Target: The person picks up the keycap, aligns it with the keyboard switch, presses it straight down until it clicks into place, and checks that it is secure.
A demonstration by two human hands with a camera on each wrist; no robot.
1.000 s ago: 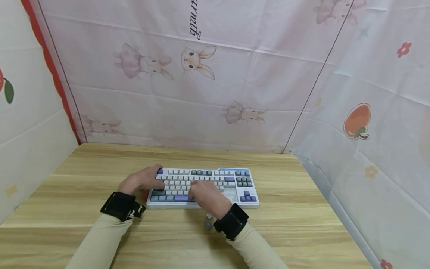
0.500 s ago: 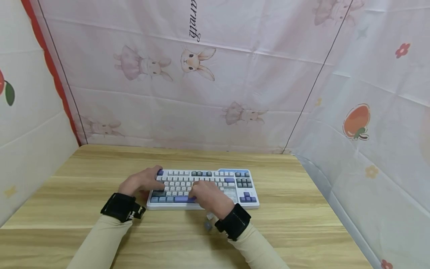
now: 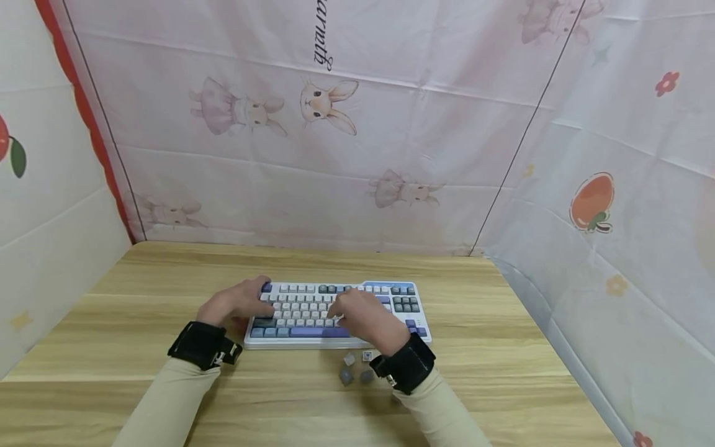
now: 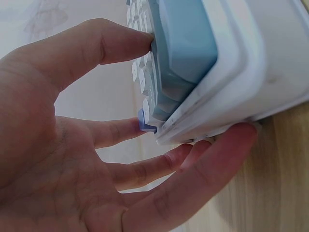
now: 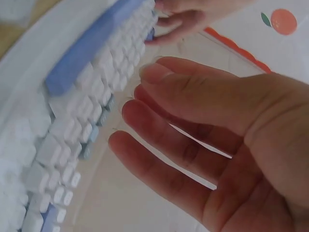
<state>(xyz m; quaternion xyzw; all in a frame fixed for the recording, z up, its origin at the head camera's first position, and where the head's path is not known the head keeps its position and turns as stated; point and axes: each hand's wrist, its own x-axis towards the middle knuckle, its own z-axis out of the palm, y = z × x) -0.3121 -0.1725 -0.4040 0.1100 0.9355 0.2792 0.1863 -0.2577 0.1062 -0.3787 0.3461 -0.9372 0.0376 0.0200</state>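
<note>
A white keyboard (image 3: 304, 307) with white, grey-green, blue and purple keycaps lies flat on the table. My left hand (image 3: 237, 300) grips its left end; in the left wrist view the thumb (image 4: 120, 43) rests on the keys while other fingers touch the side and lower edge. Over the right-middle keys hovers my right hand (image 3: 365, 316), its fingers (image 5: 159, 169) loosely bent, with nothing visible between them. The purple space bar (image 5: 87, 53) is in place. Part of the keyboard's right side is hidden under the right hand; a keyless pale area (image 5: 17, 140) shows in the right wrist view.
Several loose keycaps lie in front of the keyboard, among them a white keycap (image 3: 349, 359) and a grey keycap (image 3: 346, 375). The right wrist partly covers this spot. Wood-grain table (image 3: 167, 273) surrounds the keyboard, with printed cloth (image 3: 279, 205) hanging behind and at both sides.
My right hand has shifted right and slightly up, off the space bar, uncovering its right end and more loose keycaps on the table. The left hand keeps its place on the keyboard.
</note>
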